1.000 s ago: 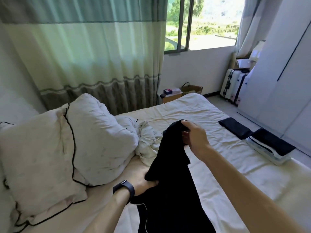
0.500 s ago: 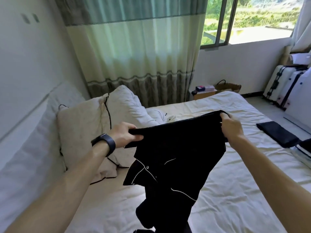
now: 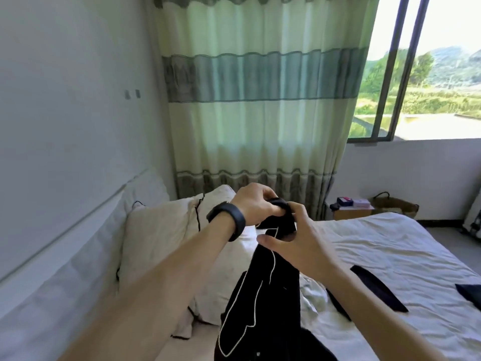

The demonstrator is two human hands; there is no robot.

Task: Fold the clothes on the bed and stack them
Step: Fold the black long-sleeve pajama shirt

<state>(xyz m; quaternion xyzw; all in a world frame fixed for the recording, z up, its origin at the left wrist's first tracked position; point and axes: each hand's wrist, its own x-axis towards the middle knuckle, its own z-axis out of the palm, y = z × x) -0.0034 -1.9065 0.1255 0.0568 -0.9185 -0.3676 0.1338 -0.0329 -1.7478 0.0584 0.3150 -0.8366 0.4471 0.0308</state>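
Note:
A black garment with thin white piping [image 3: 270, 303] hangs in the air above the bed [image 3: 385, 246], doubled lengthwise. My left hand [image 3: 256, 203], with a black band on its wrist, grips the top edge of the garment. My right hand [image 3: 296, 239] meets it there, fingers curled round the same bunched top just below. The garment's lower part drops out of view at the bottom. A folded black piece [image 3: 377, 291] lies flat on the sheet to the right, and the corner of another dark folded piece [image 3: 471, 295] shows at the right edge.
Two white pillows with black piping [image 3: 166, 246] lean against the padded headboard on the left. A crumpled light cloth [image 3: 311, 295] lies beside them. Behind the bed hangs a green curtain, with a small table [image 3: 351, 212] and a woven basket [image 3: 395, 208] under the window.
My hands, spread wide with the garment stretched between them, have come together at its top, so it now hangs doubled. The view has tilted upward and turned left.

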